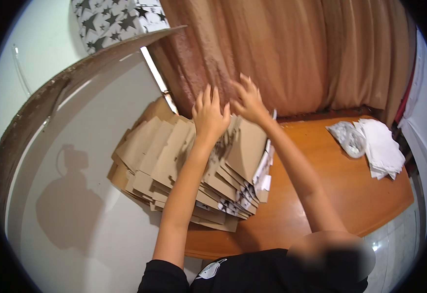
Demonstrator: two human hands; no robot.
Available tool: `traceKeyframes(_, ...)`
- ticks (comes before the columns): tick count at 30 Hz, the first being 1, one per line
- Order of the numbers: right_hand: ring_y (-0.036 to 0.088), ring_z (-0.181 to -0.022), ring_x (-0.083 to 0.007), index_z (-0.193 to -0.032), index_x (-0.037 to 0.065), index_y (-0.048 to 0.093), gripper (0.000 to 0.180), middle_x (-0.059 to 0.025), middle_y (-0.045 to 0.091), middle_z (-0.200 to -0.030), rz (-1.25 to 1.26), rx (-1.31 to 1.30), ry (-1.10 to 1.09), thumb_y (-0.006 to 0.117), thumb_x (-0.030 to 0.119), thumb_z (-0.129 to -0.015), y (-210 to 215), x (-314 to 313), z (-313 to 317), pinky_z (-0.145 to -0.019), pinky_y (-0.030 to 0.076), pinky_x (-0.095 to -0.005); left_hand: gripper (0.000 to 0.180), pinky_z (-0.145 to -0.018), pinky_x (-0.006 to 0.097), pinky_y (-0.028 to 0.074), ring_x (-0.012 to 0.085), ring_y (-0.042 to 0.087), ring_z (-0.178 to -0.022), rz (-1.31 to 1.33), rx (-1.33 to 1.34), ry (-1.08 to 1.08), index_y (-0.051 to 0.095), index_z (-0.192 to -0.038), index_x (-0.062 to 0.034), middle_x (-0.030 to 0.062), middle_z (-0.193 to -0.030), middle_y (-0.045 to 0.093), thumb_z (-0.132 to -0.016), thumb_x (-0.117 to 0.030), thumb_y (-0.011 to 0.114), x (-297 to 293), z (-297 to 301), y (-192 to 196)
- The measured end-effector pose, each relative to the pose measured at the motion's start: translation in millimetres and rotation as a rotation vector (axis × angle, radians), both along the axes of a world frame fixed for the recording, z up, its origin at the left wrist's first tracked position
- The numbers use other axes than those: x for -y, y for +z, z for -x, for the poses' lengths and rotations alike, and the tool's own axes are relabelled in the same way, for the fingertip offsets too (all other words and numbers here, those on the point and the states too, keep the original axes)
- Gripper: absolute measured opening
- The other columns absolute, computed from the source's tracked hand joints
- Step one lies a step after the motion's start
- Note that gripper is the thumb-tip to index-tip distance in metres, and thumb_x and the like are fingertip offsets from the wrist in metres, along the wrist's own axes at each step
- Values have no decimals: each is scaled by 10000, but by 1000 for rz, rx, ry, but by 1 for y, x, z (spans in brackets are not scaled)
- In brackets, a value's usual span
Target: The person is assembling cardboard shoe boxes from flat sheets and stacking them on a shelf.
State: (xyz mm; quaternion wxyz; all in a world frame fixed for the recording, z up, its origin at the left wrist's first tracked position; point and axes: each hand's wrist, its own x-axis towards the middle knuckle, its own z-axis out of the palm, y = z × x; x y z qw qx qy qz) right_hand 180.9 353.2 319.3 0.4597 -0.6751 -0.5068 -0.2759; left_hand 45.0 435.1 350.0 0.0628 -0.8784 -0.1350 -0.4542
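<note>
A fanned stack of flat brown cardboard pieces (pixel 147 158) lies on the wooden table, leaning toward the wall on the left. Some of its right-hand edges show white with dark print. My left hand (pixel 209 115) is over the far part of the stack, fingers spread and nothing in them; whether it touches the cardboard I cannot tell. Just to its right, my right hand (pixel 249 101) is raised above the stack's far right corner, fingers apart and slightly blurred, holding nothing. Both forearms reach across the stack and hide part of it.
The orange-brown table (pixel 330 195) carries a clear plastic bag (pixel 349 138) and a pile of white sheets (pixel 382 149) at its right end. Brown curtains (pixel 272 53) hang behind. At upper left, a star-patterned box (pixel 107 22) sits above a curved ledge (pixel 52 97).
</note>
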Motion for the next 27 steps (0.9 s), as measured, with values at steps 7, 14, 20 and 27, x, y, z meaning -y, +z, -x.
traceKeyframes(7,239,-1289,-432,-1263,180,441,489,-160,296,-1376,145,-200,-89,561,131,-791,-147,93,46,-992,222,-623,439,-899,425,348,289,476,-1082,160,-189,-212,541,-1155,-52,118,-1125,537,-763,-234,618,67,24,-121)
traceKeyframes(14,243,-1288,-438,-1248,171,459,487,-165,303,-1369,267,-379,-77,547,78,-777,-224,148,69,-997,250,-603,538,-809,416,329,251,499,-915,97,-392,-11,492,-1178,-29,81,-954,544,-721,-246,673,113,13,-225)
traceKeyframes(20,306,-1259,-417,-1231,116,476,407,-196,333,-1345,267,-470,73,553,155,-834,-249,200,54,-1020,303,-458,297,-786,412,330,255,513,-869,128,-397,201,591,-952,-56,74,-897,542,-727,-230,675,125,-13,-233)
traceKeyframes(27,443,-1165,-315,-1225,2,466,444,-216,440,-1254,77,-835,195,529,290,-892,-226,264,-4,-976,355,-371,171,-721,375,345,273,558,-757,249,-150,65,576,-824,-66,99,-852,521,-749,-196,657,234,-43,-195)
